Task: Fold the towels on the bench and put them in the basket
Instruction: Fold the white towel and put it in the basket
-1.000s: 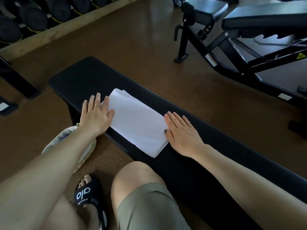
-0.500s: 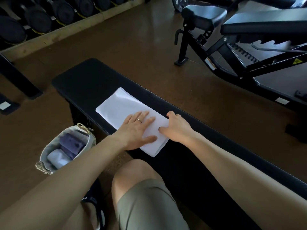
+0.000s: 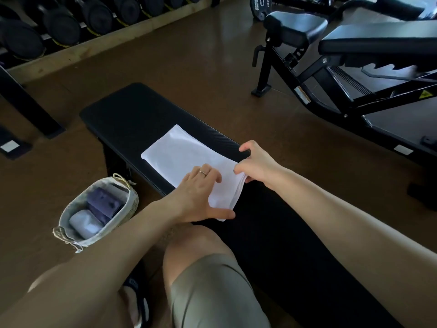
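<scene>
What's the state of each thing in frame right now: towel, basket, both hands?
white towel: folded into a strip on the bench, near end lifted.
basket: on the floor beside the bench, open, holding a purple towel and a pale towel.
left hand: pinches the towel's near corner.
right hand: pinches the towel's near edge, lifting it.

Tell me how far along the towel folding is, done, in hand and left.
Done: the basket on the floor already holds rolled purple towels and a white one. In hand: the white towel lies partly folded on the bench; the right hand pinches its near end, lifted, and the left hand grips the near corner. Left: finish this fold and put it in the basket.
</scene>
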The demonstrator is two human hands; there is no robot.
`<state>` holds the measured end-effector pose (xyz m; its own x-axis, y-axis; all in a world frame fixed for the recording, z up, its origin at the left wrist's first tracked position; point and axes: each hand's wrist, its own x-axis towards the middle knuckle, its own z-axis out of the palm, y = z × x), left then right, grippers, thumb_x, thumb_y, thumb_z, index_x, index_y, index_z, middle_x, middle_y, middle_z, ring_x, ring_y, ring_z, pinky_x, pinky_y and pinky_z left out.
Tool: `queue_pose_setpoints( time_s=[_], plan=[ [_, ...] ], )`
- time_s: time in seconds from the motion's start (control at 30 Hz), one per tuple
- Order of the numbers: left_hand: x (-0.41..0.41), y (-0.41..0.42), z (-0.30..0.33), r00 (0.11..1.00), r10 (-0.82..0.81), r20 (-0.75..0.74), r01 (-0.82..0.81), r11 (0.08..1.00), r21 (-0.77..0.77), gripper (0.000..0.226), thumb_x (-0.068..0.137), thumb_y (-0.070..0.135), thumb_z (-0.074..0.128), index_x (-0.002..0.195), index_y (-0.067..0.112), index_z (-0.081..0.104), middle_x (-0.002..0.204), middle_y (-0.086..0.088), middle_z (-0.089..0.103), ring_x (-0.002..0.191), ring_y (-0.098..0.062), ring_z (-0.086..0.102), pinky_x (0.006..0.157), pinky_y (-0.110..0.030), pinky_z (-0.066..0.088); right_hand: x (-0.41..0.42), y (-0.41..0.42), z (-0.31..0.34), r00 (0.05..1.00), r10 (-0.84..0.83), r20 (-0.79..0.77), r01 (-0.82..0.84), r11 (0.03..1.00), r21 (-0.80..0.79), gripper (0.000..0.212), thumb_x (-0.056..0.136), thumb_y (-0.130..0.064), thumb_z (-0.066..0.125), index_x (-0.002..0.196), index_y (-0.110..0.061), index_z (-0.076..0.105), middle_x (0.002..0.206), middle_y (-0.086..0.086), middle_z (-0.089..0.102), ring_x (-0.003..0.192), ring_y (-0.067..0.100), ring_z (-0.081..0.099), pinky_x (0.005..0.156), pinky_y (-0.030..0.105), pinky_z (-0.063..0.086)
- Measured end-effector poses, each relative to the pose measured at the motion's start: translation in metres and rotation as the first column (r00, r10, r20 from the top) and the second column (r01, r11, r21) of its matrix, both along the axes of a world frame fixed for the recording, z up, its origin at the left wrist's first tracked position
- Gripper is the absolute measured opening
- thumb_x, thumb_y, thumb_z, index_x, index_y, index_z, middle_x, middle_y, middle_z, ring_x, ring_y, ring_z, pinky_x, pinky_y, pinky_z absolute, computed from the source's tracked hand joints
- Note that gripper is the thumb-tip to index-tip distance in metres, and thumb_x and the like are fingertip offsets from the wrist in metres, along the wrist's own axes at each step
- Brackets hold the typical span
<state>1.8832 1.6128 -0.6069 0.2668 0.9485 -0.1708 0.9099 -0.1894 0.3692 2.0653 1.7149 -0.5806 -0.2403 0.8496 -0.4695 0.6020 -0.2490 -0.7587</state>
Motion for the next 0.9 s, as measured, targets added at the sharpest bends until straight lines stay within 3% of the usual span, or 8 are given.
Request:
queue_pose_setpoints(
  time_s=[0.13,0.27,0.4,0.53,0.63,0.73,0.83,0.9],
  plan=[
    [0.011,-0.011,0.002,0.999,0.006,-0.048,-0.002,0.997,0.078,0.086,0.066,0.085,0.064,0.121,0.025,0.038,0.119,0.008,0.038,0.102,-0.015,0.041,0.091,-0.03,0.046,-0.015,0.003,0.008,0.996,0.004,-0.086,-0.007,0.999,-0.033,0.036,0.087,-0.001,0.062,0.117,-0.02,0.058,0.108,0.008,0.059,0.087,0.021,0.061,0.059,0.027,0.051],
    [0.022,-0.019,-0.001,0.991,0.136,-0.018,-0.13,0.974,0.184,0.074,0.071,0.073,0.071,0.107,0.019,0.036,0.107,0.003,0.041,0.091,-0.017,0.043,0.082,-0.03,0.047,-0.03,0.007,0.011,0.97,-0.152,-0.189,0.135,0.986,-0.099,0.019,0.085,0.001,0.06,0.1,-0.006,0.069,0.087,0.009,0.064,0.076,0.02,0.061,0.057,0.025,0.052],
    [0.038,-0.023,-0.002,0.954,0.301,0.014,-0.297,0.93,0.218,0.057,0.082,0.056,0.07,0.102,0.017,0.033,0.098,0.002,0.043,0.086,-0.017,0.047,0.073,-0.025,0.038,-0.037,0.011,0.007,0.927,-0.254,-0.275,0.213,0.962,-0.168,0.015,0.079,0.004,0.063,0.07,-0.007,0.061,0.077,0.011,0.063,0.066,0.019,0.066,0.062,0.025,0.056],
    [0.037,-0.021,0.0,0.926,0.371,0.074,-0.378,0.913,0.153,0.024,0.093,0.026,0.057,0.097,0.017,0.035,0.086,0.004,0.042,0.073,-0.018,0.047,0.062,-0.027,0.034,-0.032,0.011,0.007,0.912,-0.215,-0.35,0.147,0.967,-0.21,0.002,0.081,0.002,0.066,0.082,0.001,0.068,0.085,0.016,0.066,0.072,0.02,0.07,0.065,0.026,0.059],
    [0.025,-0.019,0.004,0.929,0.358,0.097,-0.365,0.927,0.079,0.011,0.096,0.022,0.051,0.095,0.015,0.042,0.083,0.002,0.047,0.073,-0.02,0.052,0.064,-0.034,0.047,-0.026,0.016,0.006,0.869,-0.22,-0.443,0.098,0.954,-0.283,0.012,0.087,-0.003,0.066,0.098,0.004,0.067,0.094,0.021,0.068,0.08,0.025,0.073,0.073,0.032,0.061],
    [0.01,-0.017,0.008,0.914,0.385,0.128,-0.39,0.92,0.018,0.011,0.098,0.022,0.05,0.092,0.013,0.051,0.083,-0.002,0.054,0.076,-0.021,0.055,0.07,-0.038,0.052,-0.02,0.021,0.003,0.838,-0.193,-0.511,0.011,0.941,-0.339,0.024,0.088,-0.006,0.061,0.11,0.004,0.065,0.106,0.028,0.069,0.091,0.028,0.074,0.08,0.033,0.062],
    [-0.005,-0.017,0.012,0.89,0.418,0.184,-0.404,0.908,-0.108,0.018,0.1,0.022,0.049,0.085,0.013,0.051,0.082,-0.003,0.055,0.072,-0.019,0.052,0.065,-0.033,0.044,-0.017,0.024,0.001,0.85,-0.111,-0.515,-0.071,0.945,-0.32,0.033,0.086,0.005,0.054,0.116,0.015,0.064,0.114,0.026,0.069,0.1,0.028,0.072,0.088,0.033,0.061],
    [-0.012,-0.017,0.013,0.872,0.434,0.225,-0.401,0.898,-0.179,0.011,0.103,0.023,0.048,0.097,0.016,0.055,0.091,-0.001,0.06,0.079,-0.017,0.057,0.068,-0.032,0.046,-0.016,0.024,-0.001,0.891,0.003,-0.454,-0.125,0.963,-0.239,0.032,0.086,0.012,0.055,0.116,0.016,0.066,0.112,0.025,0.071,0.099,0.026,0.072,0.086,0.03,0.061]
  ],
)
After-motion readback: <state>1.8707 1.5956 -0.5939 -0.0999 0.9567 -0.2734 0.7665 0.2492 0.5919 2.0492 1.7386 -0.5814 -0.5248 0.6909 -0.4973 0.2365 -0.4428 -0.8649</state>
